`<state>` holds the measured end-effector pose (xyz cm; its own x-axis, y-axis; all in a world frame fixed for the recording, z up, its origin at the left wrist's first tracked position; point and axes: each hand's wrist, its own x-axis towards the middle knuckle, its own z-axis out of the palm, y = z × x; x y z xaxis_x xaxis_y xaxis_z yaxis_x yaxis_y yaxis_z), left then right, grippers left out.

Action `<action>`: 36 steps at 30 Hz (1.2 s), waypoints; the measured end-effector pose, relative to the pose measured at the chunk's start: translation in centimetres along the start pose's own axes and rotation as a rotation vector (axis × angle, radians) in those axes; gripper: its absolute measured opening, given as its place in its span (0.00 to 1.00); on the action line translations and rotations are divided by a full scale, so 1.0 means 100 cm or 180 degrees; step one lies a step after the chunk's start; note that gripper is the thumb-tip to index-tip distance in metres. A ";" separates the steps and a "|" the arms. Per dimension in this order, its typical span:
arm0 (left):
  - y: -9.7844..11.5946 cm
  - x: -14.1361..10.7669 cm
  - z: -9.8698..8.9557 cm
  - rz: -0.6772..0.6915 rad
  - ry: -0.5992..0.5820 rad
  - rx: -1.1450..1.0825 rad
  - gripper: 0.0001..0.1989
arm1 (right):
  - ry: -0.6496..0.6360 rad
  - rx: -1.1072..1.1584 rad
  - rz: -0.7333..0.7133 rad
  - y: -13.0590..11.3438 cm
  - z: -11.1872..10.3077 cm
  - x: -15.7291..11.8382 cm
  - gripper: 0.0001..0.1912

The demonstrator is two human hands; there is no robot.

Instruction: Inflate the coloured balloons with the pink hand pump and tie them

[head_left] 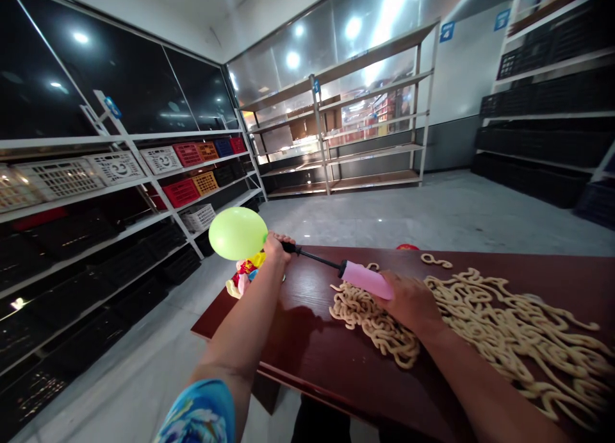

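Note:
A lime-green inflated balloon [237, 233] sticks out to the left of my left hand [277, 247]. The fingers of that hand are closed around the balloon's neck and the black end of a hand balloon pump [364, 279]. A black rod runs from there to the pump's pink barrel, partly drawn out. My right hand [412, 302] is wrapped around the barrel's near end. Beneath the barrel lies a pile of beige, curly rope-like pieces [353, 308]. Uninflated balloons in several colours [245, 275] lie at the table's left end, partly behind my left forearm.
The dark red table [307, 340] carries a larger heap of beige pieces [519, 334] on the right. Shelves with plastic crates [161, 159] line the left wall. A metal rack [336, 151] stands at the back, and black crates [542, 138] fill shelves at right.

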<state>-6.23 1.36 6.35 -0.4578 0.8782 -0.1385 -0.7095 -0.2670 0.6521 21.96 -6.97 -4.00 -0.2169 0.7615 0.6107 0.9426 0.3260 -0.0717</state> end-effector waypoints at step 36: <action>-0.084 -0.058 0.014 -0.0489 -0.0297 -0.0109 0.16 | -0.0077 0.0017 -0.0044 -0.003 -0.001 -0.004 0.15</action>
<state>3.13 -0.98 2.74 -0.2919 0.9423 -0.1638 -0.7859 -0.1387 0.6026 21.80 -7.37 -4.14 -0.2361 0.7702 0.5925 0.9381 0.3396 -0.0677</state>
